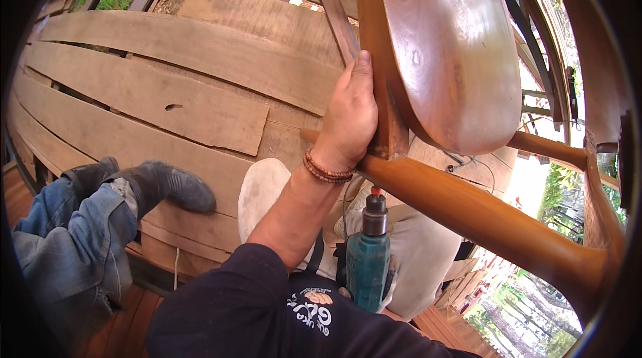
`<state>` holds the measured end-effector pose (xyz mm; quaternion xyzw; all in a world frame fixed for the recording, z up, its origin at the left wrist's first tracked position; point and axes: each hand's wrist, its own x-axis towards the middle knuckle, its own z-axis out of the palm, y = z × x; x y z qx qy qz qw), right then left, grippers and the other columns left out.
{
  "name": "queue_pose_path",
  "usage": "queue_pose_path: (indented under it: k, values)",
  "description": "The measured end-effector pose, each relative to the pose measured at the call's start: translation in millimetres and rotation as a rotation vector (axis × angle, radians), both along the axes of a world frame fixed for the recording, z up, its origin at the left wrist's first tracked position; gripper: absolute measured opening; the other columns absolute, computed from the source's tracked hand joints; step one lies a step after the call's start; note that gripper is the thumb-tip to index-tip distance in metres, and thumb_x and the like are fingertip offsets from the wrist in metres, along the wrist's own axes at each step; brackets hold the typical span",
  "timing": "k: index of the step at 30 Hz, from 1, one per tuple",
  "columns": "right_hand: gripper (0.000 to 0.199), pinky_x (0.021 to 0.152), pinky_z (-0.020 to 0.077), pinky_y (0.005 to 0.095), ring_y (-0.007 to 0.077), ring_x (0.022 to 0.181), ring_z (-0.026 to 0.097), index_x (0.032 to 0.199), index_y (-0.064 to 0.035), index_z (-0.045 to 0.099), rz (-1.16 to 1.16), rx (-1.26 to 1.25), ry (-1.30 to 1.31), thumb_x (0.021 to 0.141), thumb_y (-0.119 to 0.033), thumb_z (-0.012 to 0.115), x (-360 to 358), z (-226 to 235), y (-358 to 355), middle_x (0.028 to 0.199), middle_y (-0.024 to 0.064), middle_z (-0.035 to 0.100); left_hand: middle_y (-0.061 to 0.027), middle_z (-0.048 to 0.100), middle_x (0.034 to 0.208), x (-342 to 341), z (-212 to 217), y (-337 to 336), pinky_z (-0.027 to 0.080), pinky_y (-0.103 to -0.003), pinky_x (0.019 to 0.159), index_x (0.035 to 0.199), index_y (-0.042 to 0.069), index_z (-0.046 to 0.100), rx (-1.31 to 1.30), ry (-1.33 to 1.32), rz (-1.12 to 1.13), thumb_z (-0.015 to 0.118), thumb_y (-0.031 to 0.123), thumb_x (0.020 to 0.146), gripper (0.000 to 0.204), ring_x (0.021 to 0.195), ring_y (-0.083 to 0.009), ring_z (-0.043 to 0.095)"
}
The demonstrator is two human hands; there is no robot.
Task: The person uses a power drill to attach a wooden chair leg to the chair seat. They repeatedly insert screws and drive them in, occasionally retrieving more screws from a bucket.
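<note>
My left hand (pixel 348 114), with a beaded bracelet at the wrist, is closed round an upright brown wooden chair frame piece (pixel 380 90), thumb laid along it. The chair is tilted, and its broad glossy curved panel (pixel 461 57) rises beside my hand. A thick rounded rail (pixel 481 214) meets the frame just below my fingers and runs to the lower right. Under this joint, a teal die grinder (pixel 368 261) points up, its orange tip close to the rail; contact cannot be made out. My right hand (pixel 344 292) grips its lower body, mostly hidden, with only a little skin showing.
Worn wooden planks (pixel 167 90) with gaps form the floor. At the left, another person's jeans (pixel 73 244) and dark boot (pixel 177 184) show. A cable (pixel 478 164) lies beyond the rail. More curved wooden furniture parts (pixel 605 44) stand along the right edge.
</note>
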<state>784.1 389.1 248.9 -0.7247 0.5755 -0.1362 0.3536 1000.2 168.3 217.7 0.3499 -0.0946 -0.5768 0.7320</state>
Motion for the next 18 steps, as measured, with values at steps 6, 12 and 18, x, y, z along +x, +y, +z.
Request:
queue_pose_path:
  k: [6,12,18]
  values:
    - [0.074,0.088,0.0507,0.0447,0.032,0.105,0.061,0.141,0.0019,0.036,-0.007,0.012,0.013,0.086,-0.041,0.062,1.7,0.1,1.2,0.126,0.0174,0.055,-0.0104,0.062,0.113,-0.5,-3.5,-0.9,0.041,-0.028,0.096,0.123,-0.006,0.054,-0.009,0.008,-0.007,0.031,0.039,0.107,0.053,0.104,-0.0151,0.054]
    - [0.073,0.088,0.0508,0.0446,0.0313,0.104,0.061,0.141,0.0017,0.036,-0.005,0.028,0.026,0.087,-0.042,0.061,2.1,-0.3,3.3,0.124,0.0168,0.057,-0.011,0.061,0.115,-0.8,-7.0,-0.7,0.041,-0.029,0.098,0.125,-0.006,0.053,0.001,-0.009,-0.01,0.031,0.039,0.107,0.053,0.106,-0.016,0.054]
    - [0.073,0.087,0.0509,0.0445,0.0307,0.103,0.061,0.141,0.0015,0.036,0.001,0.071,0.058,0.088,-0.042,0.059,-2.5,-0.9,9.5,0.123,0.0162,0.058,-0.0124,0.059,0.121,0.8,1.2,-0.1,0.041,-0.029,0.1,0.129,-0.008,0.051,0.037,0.007,-0.017,0.031,0.037,0.107,0.053,0.111,-0.0163,0.053]
